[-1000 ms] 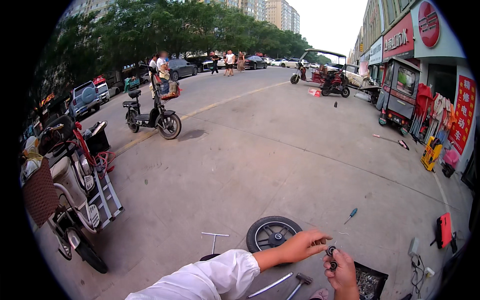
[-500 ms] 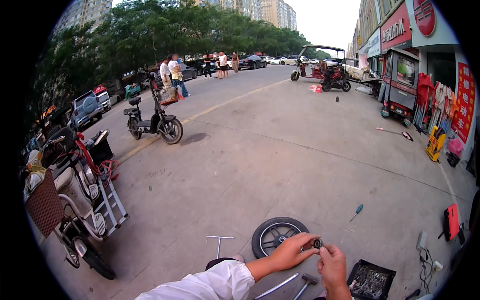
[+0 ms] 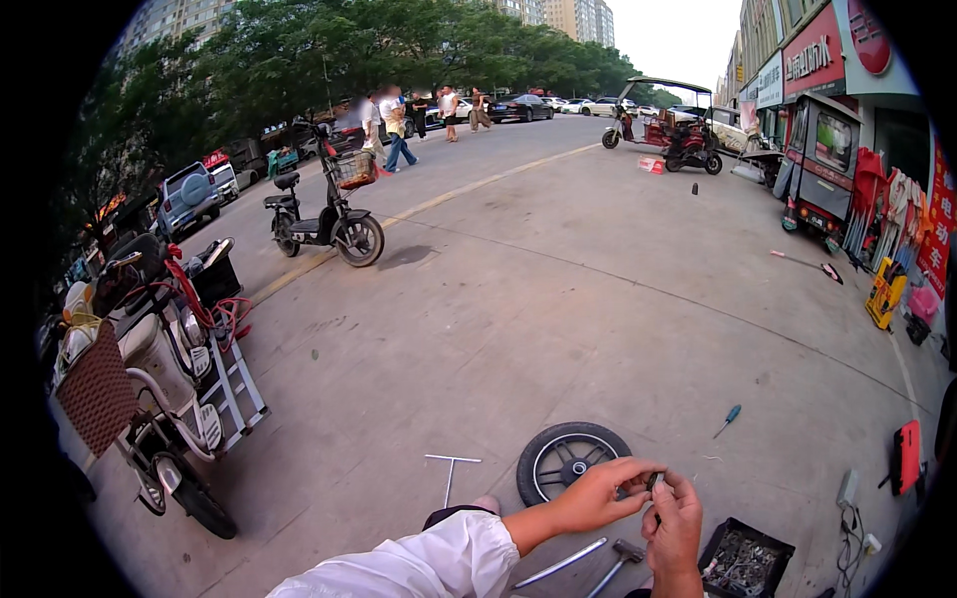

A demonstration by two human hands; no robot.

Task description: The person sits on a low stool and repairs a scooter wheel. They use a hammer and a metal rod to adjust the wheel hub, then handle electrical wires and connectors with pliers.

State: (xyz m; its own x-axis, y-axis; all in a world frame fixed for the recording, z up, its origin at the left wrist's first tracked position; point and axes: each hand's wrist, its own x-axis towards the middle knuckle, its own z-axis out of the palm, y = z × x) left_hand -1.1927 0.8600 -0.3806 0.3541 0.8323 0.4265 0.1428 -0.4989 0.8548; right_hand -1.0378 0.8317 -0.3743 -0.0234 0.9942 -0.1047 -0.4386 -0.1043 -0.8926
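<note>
Clearly, from where I stand, the left hand (image 3: 598, 495) and the right hand (image 3: 676, 528) meet low in front of the person, w/ a small dark ring (image 3: 654, 480) between their fingertips. The grip of each is closed on it, one from either side, prob. b/c so small a piece needs two pinches to be steady. Whether the right palm also holds sth. more, I cannot tell; the curled fingers hide it. The spoked wheel (image 3: 573, 466) lies flat on the pavement (image 3: 478, 349), partly covered by the left hand, prob. so that it cannot roll. Near the person, the hammer (image 3: 628, 549) & a metal bar (image 3: 561, 563) lie side by side, i.e. within easy reach, I suppose. The T-shaped tool (image 3: 454, 459) rests left of the wheel, the blue screwdriver (image 3: 733, 414) to its right & farther off. The black tray (image 3: 765, 532), right of the right hand, holds many small metal pieces (image 3: 743, 563), presumably so that none gets lost.
</note>
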